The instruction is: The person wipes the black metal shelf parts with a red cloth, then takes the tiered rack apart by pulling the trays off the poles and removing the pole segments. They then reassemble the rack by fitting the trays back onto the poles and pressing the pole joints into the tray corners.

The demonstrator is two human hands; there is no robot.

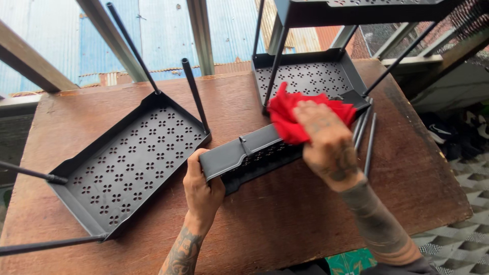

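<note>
My left hand grips the near end of a dark grey perforated metal shelf tray, which stands tilted on its edge on the brown wooden table. My right hand presses a red cloth against the tray's upper side, near its far end. The cloth bunches out from under my fingers to the left and right.
A second perforated tray lies upside down at the left with thin black legs sticking up. An assembled rack with more trays stands at the back right. Several loose black rods lie beside my right hand. The table edge runs at the right.
</note>
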